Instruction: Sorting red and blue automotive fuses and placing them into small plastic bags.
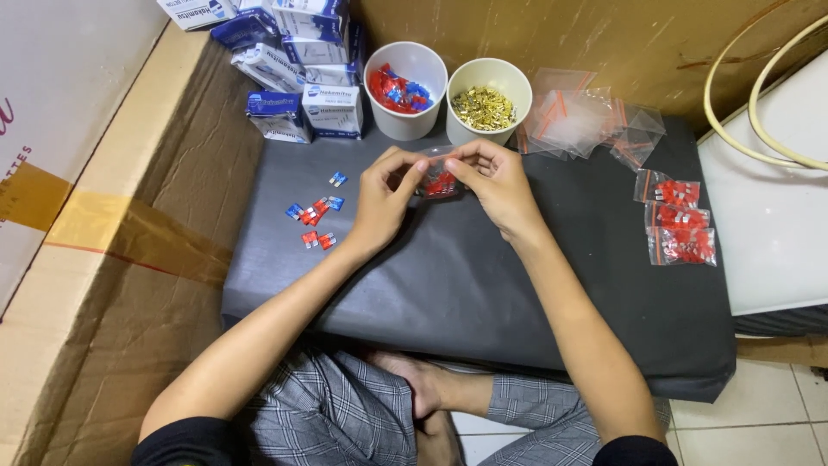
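Note:
My left hand [384, 200] and my right hand [496, 183] together pinch a small clear plastic bag [438, 181] with red pieces inside, held just above a black padded surface [483, 285]. Loose small red and blue plastic pieces [314, 214] lie on the pad left of my left hand. Beyond my hands stand two white cups: one [404, 88] holds red and blue pieces, the other [488, 99] holds small brass metal parts.
Three filled clear bags of red pieces [680, 217] lie at the pad's right side. Empty clear bags [586, 116] are piled behind them. Blue-and-white small boxes [293, 65] are stacked at back left. A cardboard box [103, 224] flanks the left; white cable loops [768, 103] sit right.

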